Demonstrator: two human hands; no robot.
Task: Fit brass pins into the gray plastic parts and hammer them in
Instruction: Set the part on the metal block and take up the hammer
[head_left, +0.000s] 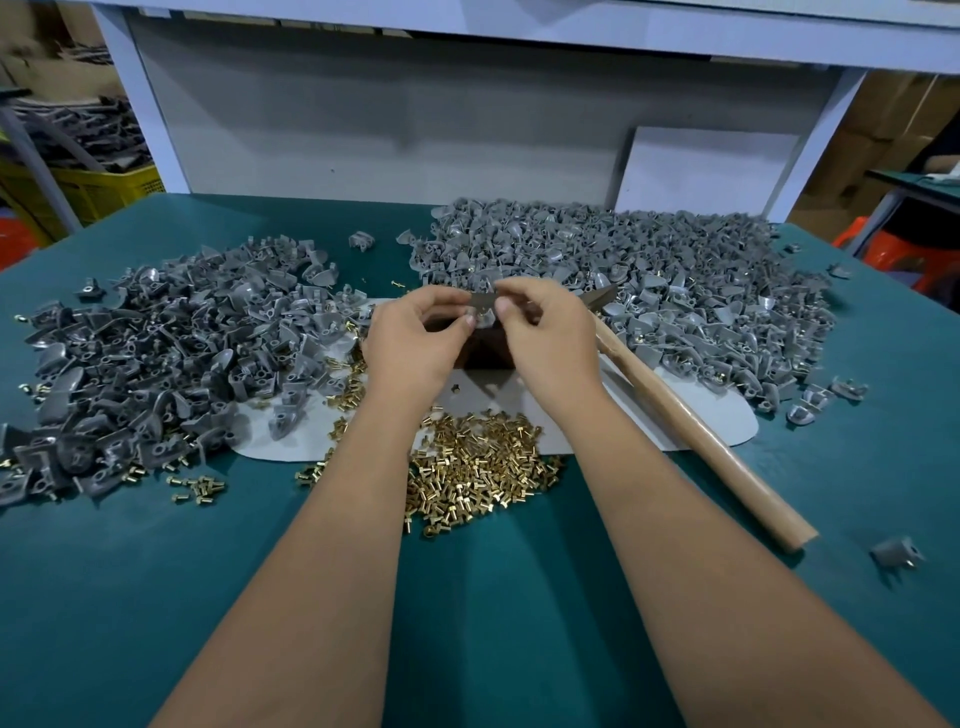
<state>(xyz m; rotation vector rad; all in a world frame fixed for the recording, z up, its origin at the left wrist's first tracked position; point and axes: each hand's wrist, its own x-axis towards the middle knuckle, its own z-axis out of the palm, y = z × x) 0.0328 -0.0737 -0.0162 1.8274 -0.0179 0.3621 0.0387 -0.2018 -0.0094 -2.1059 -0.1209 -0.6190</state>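
Two hands meet over the dark block (480, 353), and between them I see one gray part (482, 306) held just above it. My left hand (415, 338) has its fingers curled, thumb and forefinger pinching the part's left edge. My right hand (545, 332) pinches the part's right side the same way, fingers bent in tight. A glint of brass shows in the part, though I cannot tell how deep the pin sits.

Just in front of the block lies a loose heap of brass pins (478, 467), spilling off a pale sheet (727, 421) onto the green mat (467, 623). Right of the block a hammer (701, 431) lies, its wooden handle slanting toward me. Left of the block sits one big pile of gray parts (156, 364); behind and right of it spreads a larger pile (649, 275).
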